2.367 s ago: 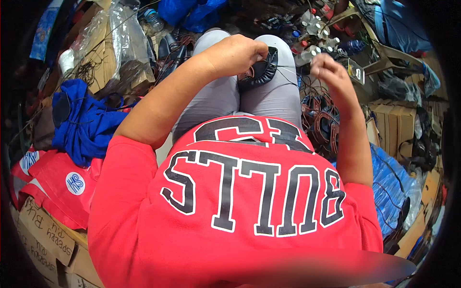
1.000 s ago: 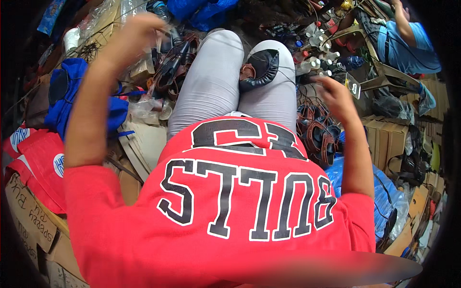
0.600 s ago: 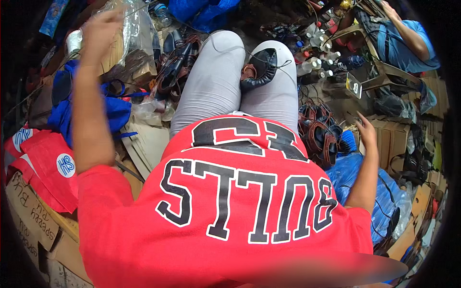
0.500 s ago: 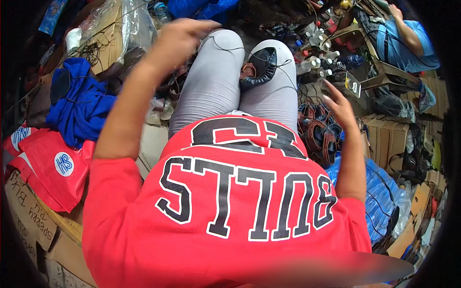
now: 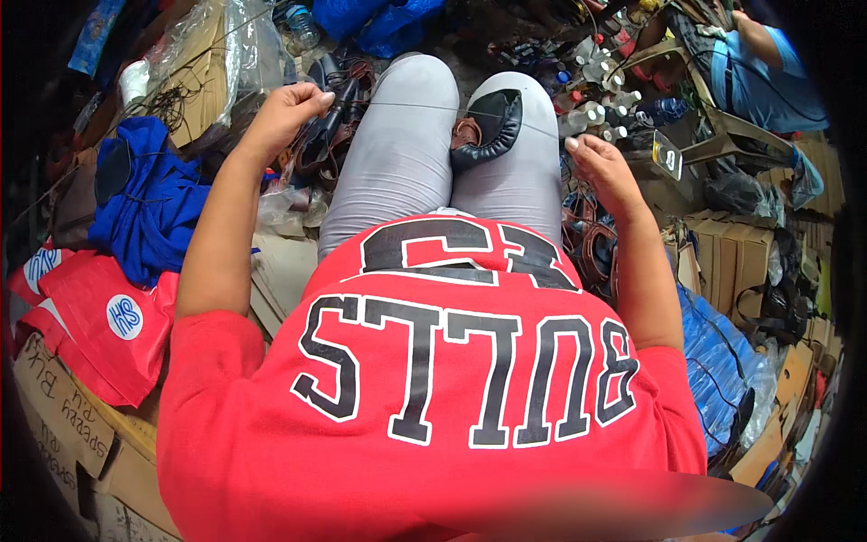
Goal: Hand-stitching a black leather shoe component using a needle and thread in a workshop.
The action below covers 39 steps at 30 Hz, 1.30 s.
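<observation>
A black leather shoe upper (image 5: 508, 135) with a brown inside rests on my right thigh, between my knees. A thin dark thread (image 5: 406, 106) stretches nearly straight across my thighs, from one hand to the other, passing the upper on its way. Whether it goes through the leather there, I cannot make out. Left of my left knee, my left hand (image 5: 291, 116) is closed in a pinch on one end of the thread. Beyond my right thigh, my right hand (image 5: 605, 172) pinches the other end between thumb and fingers.
Brown sandals or shoe parts (image 5: 591, 239) lie beside my right thigh. Several small bottles (image 5: 582, 117) stand at the far right, near another person's blue shirt (image 5: 768, 86). Blue cloth (image 5: 149, 199) and a red bag (image 5: 99, 325) lie at left, above cardboard boxes (image 5: 68, 406).
Both hands were raised with fingers extended; now they are closed in pinches. The left hand came down and back, the right moved slightly inward. The loose, curving thread has become nearly straight.
</observation>
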### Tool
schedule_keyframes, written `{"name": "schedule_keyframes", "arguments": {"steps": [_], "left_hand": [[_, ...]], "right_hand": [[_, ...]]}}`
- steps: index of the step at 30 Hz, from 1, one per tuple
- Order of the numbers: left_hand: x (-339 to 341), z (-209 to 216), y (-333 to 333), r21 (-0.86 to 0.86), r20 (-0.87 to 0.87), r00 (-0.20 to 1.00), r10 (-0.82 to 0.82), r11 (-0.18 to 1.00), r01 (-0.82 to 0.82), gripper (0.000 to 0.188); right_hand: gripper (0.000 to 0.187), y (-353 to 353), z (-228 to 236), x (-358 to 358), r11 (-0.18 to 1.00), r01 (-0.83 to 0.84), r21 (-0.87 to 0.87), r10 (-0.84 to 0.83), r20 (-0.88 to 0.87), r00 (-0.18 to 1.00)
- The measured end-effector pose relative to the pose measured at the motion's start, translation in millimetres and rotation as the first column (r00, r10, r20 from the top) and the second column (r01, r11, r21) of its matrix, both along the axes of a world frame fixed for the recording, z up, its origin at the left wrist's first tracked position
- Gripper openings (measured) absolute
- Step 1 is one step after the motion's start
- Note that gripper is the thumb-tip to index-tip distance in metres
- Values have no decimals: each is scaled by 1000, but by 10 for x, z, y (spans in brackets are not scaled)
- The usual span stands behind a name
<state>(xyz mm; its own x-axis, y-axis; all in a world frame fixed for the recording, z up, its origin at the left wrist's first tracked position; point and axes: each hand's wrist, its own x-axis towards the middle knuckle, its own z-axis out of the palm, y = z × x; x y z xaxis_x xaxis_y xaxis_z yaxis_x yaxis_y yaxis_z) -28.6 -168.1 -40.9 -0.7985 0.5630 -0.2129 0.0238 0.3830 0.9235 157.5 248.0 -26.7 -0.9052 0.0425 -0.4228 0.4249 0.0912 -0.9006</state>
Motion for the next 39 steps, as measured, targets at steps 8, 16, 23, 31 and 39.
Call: {"name": "schedule_keyframes", "arguments": {"steps": [8, 16, 23, 31, 39], "left_hand": [[166, 182, 955, 101, -526, 848, -66, 985, 140, 37], [215, 282, 1852, -149, -354, 772, -527, 847, 510, 31], [161, 142, 1896, 33, -96, 817, -569, 818, 574, 25], [194, 87, 1906, 242, 163, 815, -556, 823, 513, 23], [164, 39, 1881, 339, 279, 756, -593, 797, 500, 31]], "right_hand": [[30, 0, 336, -205, 891, -24, 453, 152, -249, 956], [9, -354, 460, -583, 674, -119, 729, 513, -345, 786], [7, -331, 521, -639, 552, -166, 817, 617, -267, 740], [10, -393, 437, -561, 650, -185, 737, 578, -321, 750], [13, -462, 249, -247, 753, 0, 658, 402, -461, 791]]}}
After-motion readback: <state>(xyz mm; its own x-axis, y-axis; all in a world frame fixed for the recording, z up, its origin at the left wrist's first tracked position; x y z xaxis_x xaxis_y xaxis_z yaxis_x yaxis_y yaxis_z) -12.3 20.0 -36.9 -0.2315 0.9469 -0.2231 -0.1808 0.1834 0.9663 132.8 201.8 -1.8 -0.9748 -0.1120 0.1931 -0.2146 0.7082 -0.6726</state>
